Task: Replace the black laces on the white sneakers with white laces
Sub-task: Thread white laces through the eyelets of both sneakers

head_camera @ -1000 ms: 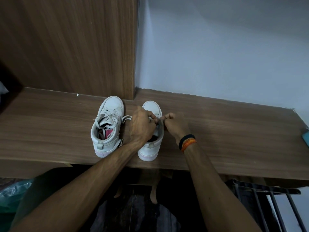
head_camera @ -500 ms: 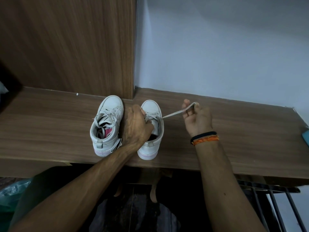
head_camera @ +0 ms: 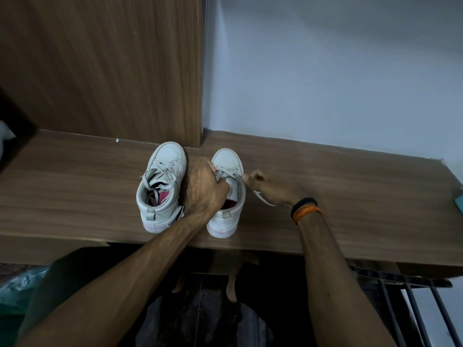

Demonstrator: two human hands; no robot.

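Note:
Two white sneakers stand side by side on a wooden shelf (head_camera: 350,196), toes toward the wall. The left sneaker (head_camera: 162,186) is laced in white, its lace ends tucked inside the opening. My left hand (head_camera: 205,189) grips the left side of the right sneaker (head_camera: 226,196) at its laces. My right hand (head_camera: 265,189) lies just right of that shoe, fingers curled, pinching the white lace at the shoe's edge. The loose end of the white lace (head_camera: 263,200) trails under my right palm. No black lace is in view.
A wooden panel (head_camera: 100,71) rises behind the left shoe; a pale wall (head_camera: 325,71) stands behind the right one. A teal object (head_camera: 459,201) pokes in at the shelf's right end. Dark metal rack bars (head_camera: 413,309) sit below right, and a plastic bag (head_camera: 15,291) below left.
My right hand, which had pulled the lace out to the right and up, has come back down beside the right sneaker. The lace now lies slack. My left hand has stayed on the shoe.

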